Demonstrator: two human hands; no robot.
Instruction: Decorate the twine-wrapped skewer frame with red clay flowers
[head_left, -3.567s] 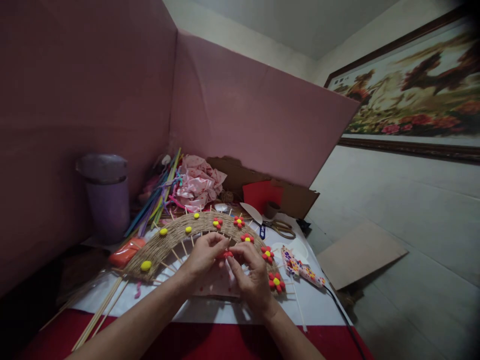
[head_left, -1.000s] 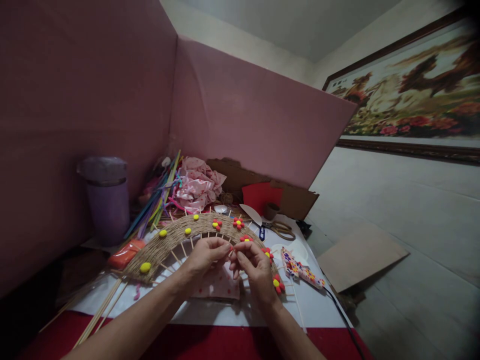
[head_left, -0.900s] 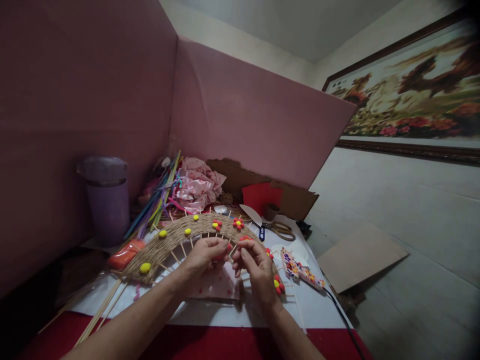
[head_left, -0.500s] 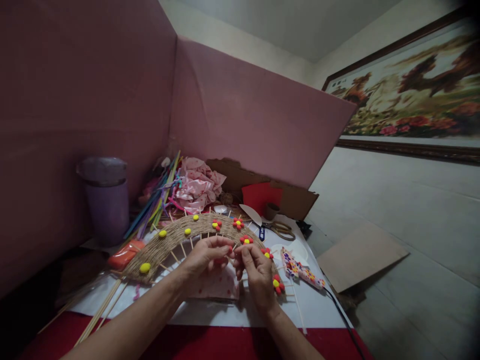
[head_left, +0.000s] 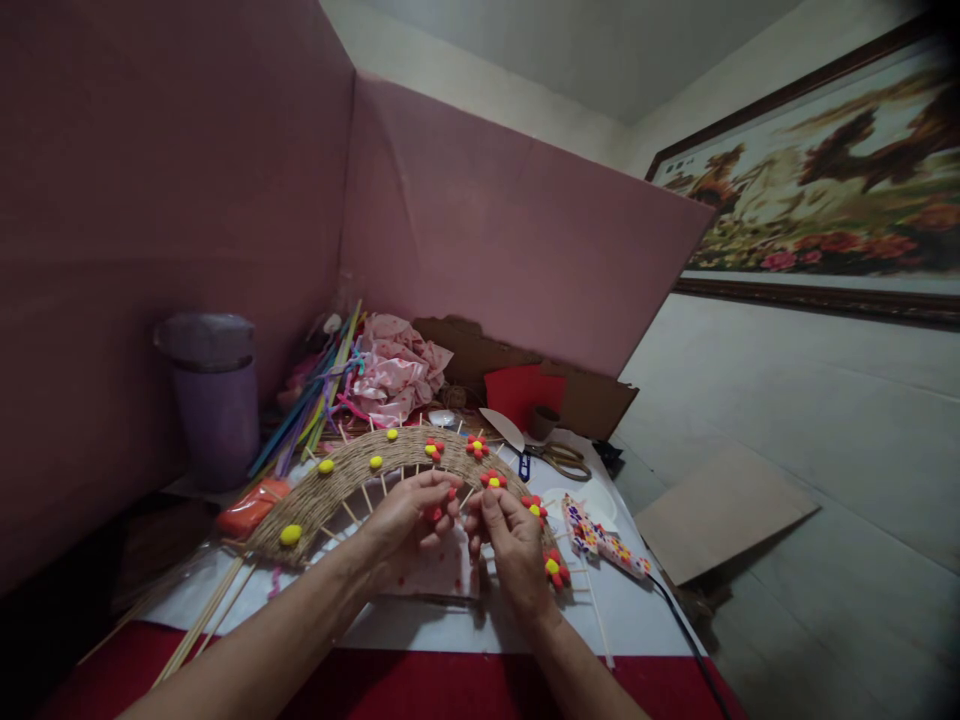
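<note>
My left hand (head_left: 416, 512) is closed on a piece of red modelling clay (head_left: 435, 513), with a small red bit also showing at its fingertips. Close beside it, my right hand (head_left: 506, 535) is pinched, thumb against fingers; whatever is between them is too small to make out. Both hands are above the inner edge of a twine-woven arch (head_left: 337, 480) with thin sticks poking out. Red flowers with yellow centres (head_left: 477, 447) dot its right half. On its left half sit plain yellow clay discs (head_left: 291, 536). An orange-red clay packet (head_left: 253, 505) lies by the arch's left end.
A patterned glue gun (head_left: 604, 540) with a black cord lies at right, near scissors (head_left: 562, 458). Pipe cleaners (head_left: 319, 400), crumpled pink fabric (head_left: 401, 370) and a purple bin (head_left: 216, 420) stand at back left. Loose sticks (head_left: 202, 615) reach the front edge.
My hands have drawn slightly apart at the fingertips. The red clay in my left hand shows more clearly now. The arch and its flowers look unmoved.
</note>
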